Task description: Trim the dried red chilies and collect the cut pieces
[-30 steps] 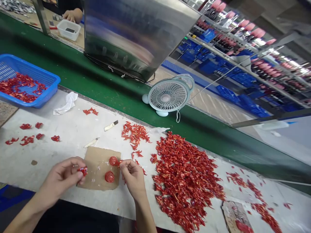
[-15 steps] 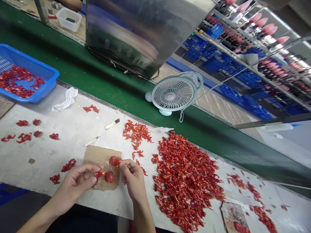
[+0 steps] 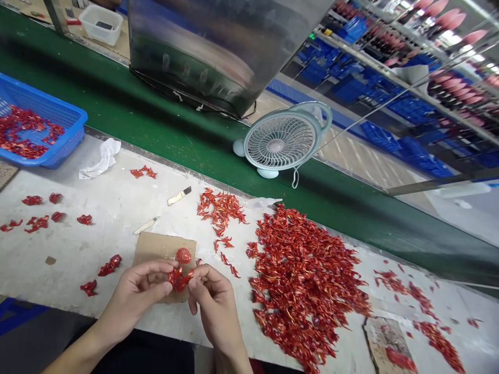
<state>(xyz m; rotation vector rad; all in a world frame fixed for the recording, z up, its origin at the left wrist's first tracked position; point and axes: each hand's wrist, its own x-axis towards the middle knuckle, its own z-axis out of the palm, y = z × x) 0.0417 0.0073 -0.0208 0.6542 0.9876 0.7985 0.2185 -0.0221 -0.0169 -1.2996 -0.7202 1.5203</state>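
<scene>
My left hand is closed, thumb and fingers pinching a glossy red curled piece above a square of brown cardboard. My right hand pinches red material at the right side, and the two hands meet there. Whether they hold one piece or two joined pieces I cannot tell. Just beyond the fingertips, a round red blob sits on the cardboard. Fingers and held material hide the cardboard's near part. To the left lie two red clusters.
A large heap of red pieces covers the table right of my hands, with a smaller pile behind. Two small knives lie beyond the cardboard. A blue basket stands left; a fan stands on the green belt.
My hands have come together over the cardboard, bringing the red material between them into contact. The right hand has moved away from the far round blob. The view has shifted slightly.
</scene>
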